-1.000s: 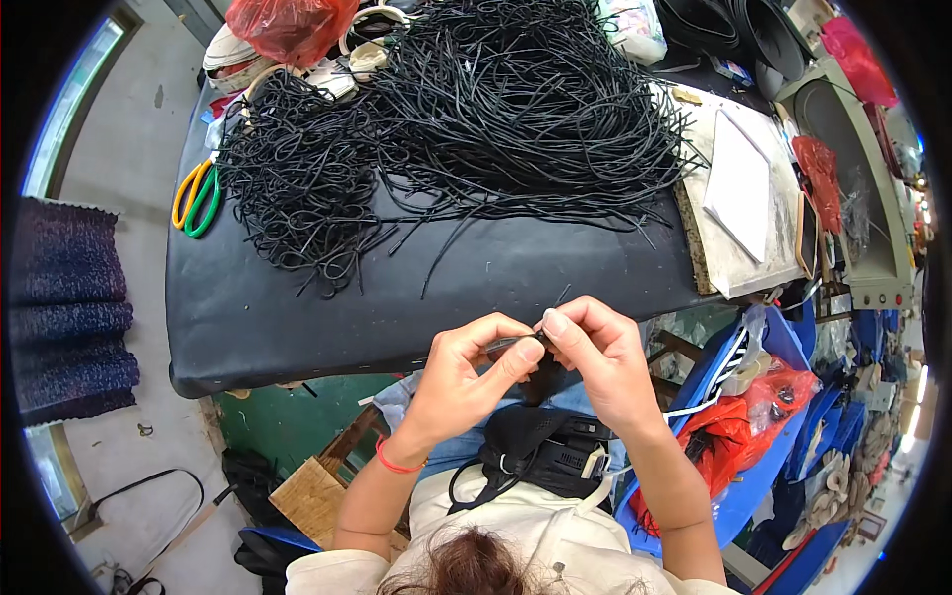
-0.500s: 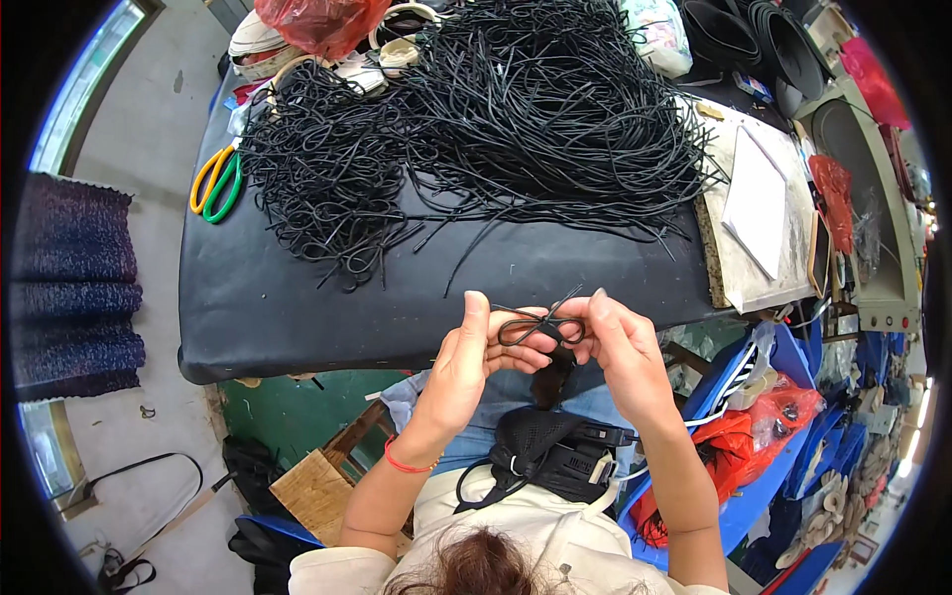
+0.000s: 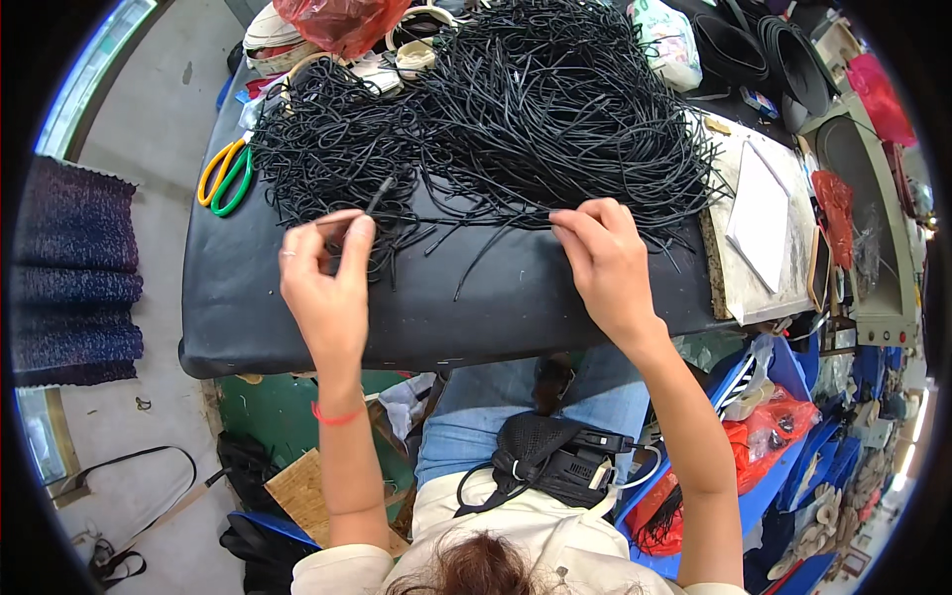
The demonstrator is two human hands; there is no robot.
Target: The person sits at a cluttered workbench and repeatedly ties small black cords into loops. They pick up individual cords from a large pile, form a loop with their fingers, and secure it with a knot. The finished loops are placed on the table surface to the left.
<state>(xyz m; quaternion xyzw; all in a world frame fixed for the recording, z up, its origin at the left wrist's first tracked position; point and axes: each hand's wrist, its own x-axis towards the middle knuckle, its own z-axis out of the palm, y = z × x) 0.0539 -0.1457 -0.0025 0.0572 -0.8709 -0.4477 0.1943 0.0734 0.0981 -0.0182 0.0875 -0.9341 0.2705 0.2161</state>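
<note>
My left hand (image 3: 327, 283) is over the smaller heap of looped black cords (image 3: 322, 129), with thumb and forefinger apart. A blurred dark cord piece (image 3: 380, 194) shows just beyond its fingertips; whether it touches them is unclear. My right hand (image 3: 607, 263) reaches to the near edge of the large heap of straight black cords (image 3: 565, 109). Its thumb and forefinger are pinched on a thin black cord at that edge. Loose cord ends trail from both heaps onto the black table top (image 3: 476, 317).
Scissors with yellow and green handles (image 3: 226, 178) lie left of the heaps. A pale board (image 3: 714, 258) bearing white sheets (image 3: 759, 218) is at the table's right. Below it, a blue bin (image 3: 674, 506) holds red plastic bags (image 3: 764, 436). A red bag (image 3: 342, 22) sits at the back.
My hands were together near the table's front edge, holding a cord tied in a bow. Now they are apart, the left forward over the looped heap, the right at the straight cords.
</note>
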